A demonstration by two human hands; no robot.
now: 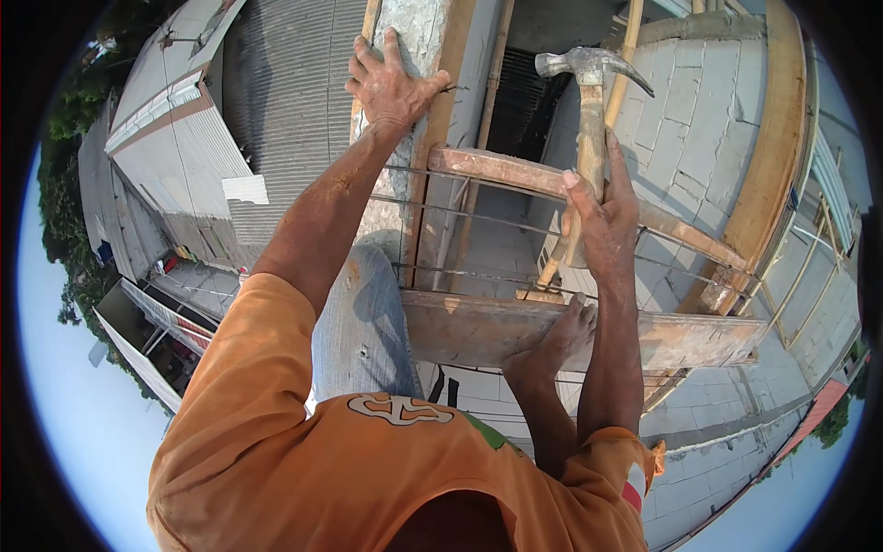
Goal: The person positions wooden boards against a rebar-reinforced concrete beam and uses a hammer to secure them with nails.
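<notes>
My right hand (609,221) is closed around the wooden handle of a claw hammer (591,129). The hammer stands nearly upright, its steel head at the top and the claw pointing right. With fingers spread, my left hand (391,89) lies on top of a concrete beam (414,23) edged by wooden form boards (452,69). Between the hands runs a short wooden crosspiece (497,171), and thin steel rods (487,221) stretch below it. My bare foot (556,345) rests at a wide, stained plank (460,324).
Openings between the boards drop to a lower level. Grey block walls (685,110) rise on the right beside a long curved-looking timber (768,138). Corrugated roofing (294,83) lies to the left, with neighbouring buildings beyond. A bamboo pole (627,55) slants behind the hammer.
</notes>
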